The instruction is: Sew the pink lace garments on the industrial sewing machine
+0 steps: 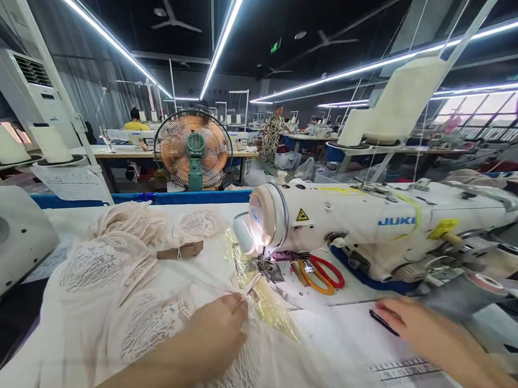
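Observation:
Near the needle area of the white sewing machine (351,212), my left hand (220,329) pinches the pale lace fabric (153,324) and a thin strap. Lace pieces spread over the left of the table. Yellowish clear tape (269,306) runs from the needle area beside that hand. My right hand (411,319) is at the right, its fingers closed around a thin black tool (384,322) just above the white tabletop. Red-handled scissors (328,270) and an orange-handled pair (316,281) lie on the machine bed.
A brown card strip (180,251) lies among the lace. A large fan (193,148) stands beyond the table. Thread cones (404,102) rise behind the machine. Part of another machine (16,241) is at the left edge. Two people are in the background.

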Demonstrator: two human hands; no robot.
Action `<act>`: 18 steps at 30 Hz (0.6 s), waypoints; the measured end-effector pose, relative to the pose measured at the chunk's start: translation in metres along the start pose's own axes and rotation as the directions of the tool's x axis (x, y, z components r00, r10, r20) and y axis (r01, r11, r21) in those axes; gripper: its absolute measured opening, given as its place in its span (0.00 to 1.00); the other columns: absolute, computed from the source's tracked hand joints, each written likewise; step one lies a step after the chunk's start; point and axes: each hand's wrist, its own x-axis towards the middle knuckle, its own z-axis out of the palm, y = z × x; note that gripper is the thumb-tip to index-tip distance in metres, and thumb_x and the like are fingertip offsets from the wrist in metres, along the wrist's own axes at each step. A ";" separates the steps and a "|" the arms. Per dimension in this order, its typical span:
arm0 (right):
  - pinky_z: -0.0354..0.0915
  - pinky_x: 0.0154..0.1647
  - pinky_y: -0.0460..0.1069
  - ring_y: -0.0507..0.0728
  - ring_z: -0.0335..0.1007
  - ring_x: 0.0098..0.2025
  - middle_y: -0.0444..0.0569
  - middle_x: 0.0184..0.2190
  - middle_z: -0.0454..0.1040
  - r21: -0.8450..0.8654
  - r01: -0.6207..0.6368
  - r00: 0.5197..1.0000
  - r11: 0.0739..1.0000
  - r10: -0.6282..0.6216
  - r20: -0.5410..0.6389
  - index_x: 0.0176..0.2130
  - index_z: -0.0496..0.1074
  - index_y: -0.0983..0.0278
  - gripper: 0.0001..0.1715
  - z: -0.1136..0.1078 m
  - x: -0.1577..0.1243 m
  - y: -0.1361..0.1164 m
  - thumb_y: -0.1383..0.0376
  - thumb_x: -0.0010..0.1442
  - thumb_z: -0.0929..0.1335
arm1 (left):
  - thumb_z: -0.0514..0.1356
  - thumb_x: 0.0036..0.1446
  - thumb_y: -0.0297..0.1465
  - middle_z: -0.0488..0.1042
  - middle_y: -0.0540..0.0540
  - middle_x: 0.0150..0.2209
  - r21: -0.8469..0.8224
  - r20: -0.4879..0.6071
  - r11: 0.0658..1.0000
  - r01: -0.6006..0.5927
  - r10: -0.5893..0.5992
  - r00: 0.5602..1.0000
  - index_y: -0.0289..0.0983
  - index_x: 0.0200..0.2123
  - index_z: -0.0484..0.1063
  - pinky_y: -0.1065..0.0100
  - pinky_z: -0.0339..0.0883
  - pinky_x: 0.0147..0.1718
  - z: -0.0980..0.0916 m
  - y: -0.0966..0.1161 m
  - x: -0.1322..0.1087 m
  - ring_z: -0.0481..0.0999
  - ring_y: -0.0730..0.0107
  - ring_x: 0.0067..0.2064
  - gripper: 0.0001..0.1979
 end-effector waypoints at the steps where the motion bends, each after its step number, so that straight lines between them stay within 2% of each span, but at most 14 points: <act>1: 0.66 0.35 0.61 0.69 0.72 0.35 0.60 0.34 0.76 -0.027 0.035 0.998 0.999 -0.037 -0.047 0.27 0.74 0.61 0.19 -0.002 0.000 -0.011 0.56 0.53 0.58 | 0.51 0.59 0.33 0.56 0.33 0.60 -0.023 0.012 0.999 0.029 -0.028 1.000 0.28 0.60 0.56 0.55 0.55 0.56 0.002 0.005 0.000 0.57 0.51 0.60 0.27; 3: 0.63 0.42 0.63 0.71 0.68 0.43 0.63 0.41 0.74 -0.053 0.159 0.982 0.986 -0.163 -0.093 0.33 0.74 0.63 0.22 -0.006 -0.001 -0.047 0.59 0.57 0.55 | 0.52 0.58 0.40 0.50 0.32 0.62 -0.062 0.044 0.995 0.080 -0.077 0.996 0.28 0.60 0.54 0.49 0.46 0.59 0.007 0.014 0.000 0.49 0.46 0.63 0.32; 5: 0.65 0.43 0.55 0.61 0.69 0.41 0.53 0.40 0.75 -0.012 0.360 0.932 0.933 -0.360 -0.032 0.37 0.73 0.60 0.21 -0.008 -0.001 -0.097 0.62 0.60 0.54 | 0.51 0.57 0.44 0.44 0.34 0.64 -0.070 0.078 0.990 0.124 -0.118 0.990 0.31 0.62 0.52 0.44 0.39 0.59 0.011 0.019 -0.003 0.42 0.44 0.64 0.33; 7: 0.64 0.38 0.47 0.55 0.68 0.38 0.44 0.37 0.75 0.029 0.510 0.859 0.860 -0.511 0.037 0.34 0.72 0.57 0.14 -0.006 0.004 -0.149 0.66 0.59 0.58 | 0.52 0.57 0.42 0.41 0.36 0.64 -0.056 0.120 0.987 0.153 -0.145 0.982 0.34 0.62 0.50 0.42 0.36 0.59 0.012 0.022 -0.005 0.40 0.44 0.64 0.33; 9: 0.61 0.29 0.46 0.54 0.67 0.34 0.42 0.34 0.74 0.032 0.584 0.808 0.811 -0.584 0.076 0.32 0.71 0.59 0.10 -0.001 0.014 -0.191 0.71 0.52 0.63 | 0.53 0.56 0.41 0.40 0.37 0.64 -0.035 0.146 0.984 0.175 -0.169 0.975 0.35 0.62 0.49 0.42 0.36 0.58 0.012 0.022 -0.008 0.39 0.44 0.64 0.34; 10: 0.59 0.29 0.47 0.55 0.67 0.35 0.43 0.36 0.74 0.030 0.615 0.783 0.788 -0.615 0.093 0.32 0.71 0.60 0.10 0.001 0.020 -0.207 0.72 0.51 0.63 | 0.53 0.56 0.41 0.41 0.37 0.64 -0.032 0.146 0.984 0.175 -0.169 0.975 0.36 0.63 0.49 0.42 0.36 0.58 0.012 0.021 -0.009 0.40 0.44 0.64 0.34; 12: 0.58 0.28 0.47 0.56 0.67 0.36 0.46 0.36 0.74 0.018 0.666 0.738 0.745 -0.662 0.131 0.32 0.71 0.63 0.10 0.006 0.032 -0.225 0.73 0.46 0.66 | 0.52 0.56 0.45 0.41 0.38 0.64 -0.049 0.123 0.986 0.158 -0.151 0.981 0.37 0.63 0.50 0.42 0.36 0.58 0.013 0.018 -0.011 0.40 0.44 0.64 0.34; 14: 0.57 0.29 0.48 0.57 0.67 0.36 0.48 0.34 0.74 0.001 0.698 0.705 0.716 -0.688 0.171 0.30 0.71 0.65 0.09 0.009 0.042 -0.232 0.74 0.45 0.67 | 0.50 0.56 0.48 0.42 0.38 0.64 -0.072 0.099 0.989 0.126 -0.119 0.988 0.37 0.63 0.50 0.42 0.37 0.58 0.017 0.013 -0.013 0.40 0.44 0.64 0.35; 16: 0.57 0.29 0.48 0.57 0.67 0.35 0.49 0.32 0.73 -0.024 0.701 0.702 0.712 -0.684 0.197 0.29 0.71 0.65 0.08 0.010 0.047 -0.233 0.75 0.48 0.66 | 0.50 0.56 0.49 0.42 0.38 0.64 -0.084 0.083 0.991 0.101 -0.094 0.992 0.38 0.63 0.49 0.41 0.36 0.58 0.020 0.008 -0.015 0.39 0.44 0.64 0.35; 18: 0.58 0.29 0.48 0.56 0.67 0.35 0.50 0.32 0.73 -0.052 0.681 0.722 0.730 -0.659 0.209 0.30 0.71 0.66 0.08 0.011 0.048 -0.234 0.75 0.53 0.64 | 0.52 0.56 0.47 0.41 0.38 0.64 -0.087 0.082 0.993 0.086 -0.079 0.993 0.38 0.63 0.49 0.41 0.36 0.58 0.021 0.005 -0.017 0.38 0.44 0.64 0.35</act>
